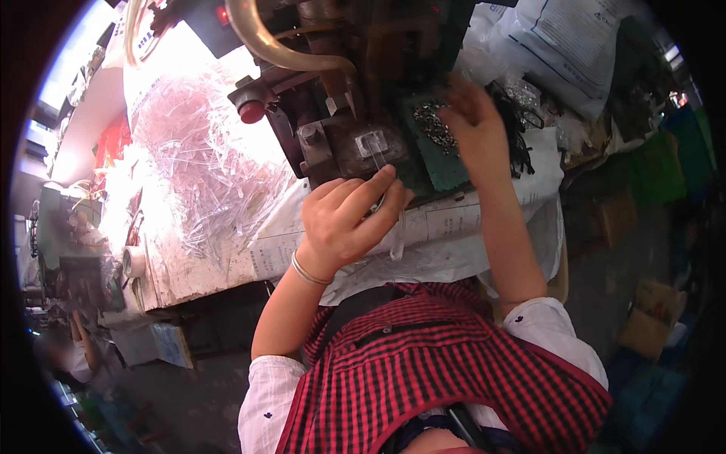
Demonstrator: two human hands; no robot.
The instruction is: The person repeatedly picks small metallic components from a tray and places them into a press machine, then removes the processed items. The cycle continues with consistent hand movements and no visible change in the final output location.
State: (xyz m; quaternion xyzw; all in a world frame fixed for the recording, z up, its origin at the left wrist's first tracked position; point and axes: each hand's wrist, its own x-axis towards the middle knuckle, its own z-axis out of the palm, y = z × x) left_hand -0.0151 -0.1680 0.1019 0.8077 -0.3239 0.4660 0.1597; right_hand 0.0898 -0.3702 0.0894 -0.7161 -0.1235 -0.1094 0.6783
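Near the centre of the frame, the left hand [349,218] reaches up with bent fingers, thumb and fingertips closed on a clear plastic strip [379,158]. The strip runs upward from them to the machine's metal block [348,163]. At upper right, the right hand [478,132] curves, partly open, beside small metal pieces [434,127]; whether it grips one, I cannot tell.

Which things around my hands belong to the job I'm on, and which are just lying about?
Likely in use:
- clear plastic strip, in your left hand
- dark machine
- small metal pieces by your right hand
- green tray under them

Apparently lying about:
- pale roll
- white printed bag
- black strands
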